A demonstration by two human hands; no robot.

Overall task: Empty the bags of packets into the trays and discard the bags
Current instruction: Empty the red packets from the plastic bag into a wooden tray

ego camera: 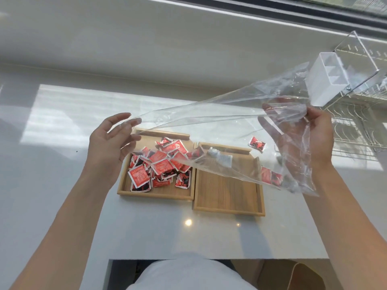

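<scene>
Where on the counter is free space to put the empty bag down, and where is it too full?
Free: the white counter left of the left tray, and the strip between both trays and the near edge. The right tray is mostly bare. Crowded: the left tray, piled with red packets; loose packets and the dish rack fill the right side.

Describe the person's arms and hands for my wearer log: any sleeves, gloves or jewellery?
Both forearms are bare to the frame's bottom edge; no sleeves show. The left hand and right hand wear no gloves, and no rings, watch or bracelets are visible. The fingers are uncovered.
</scene>
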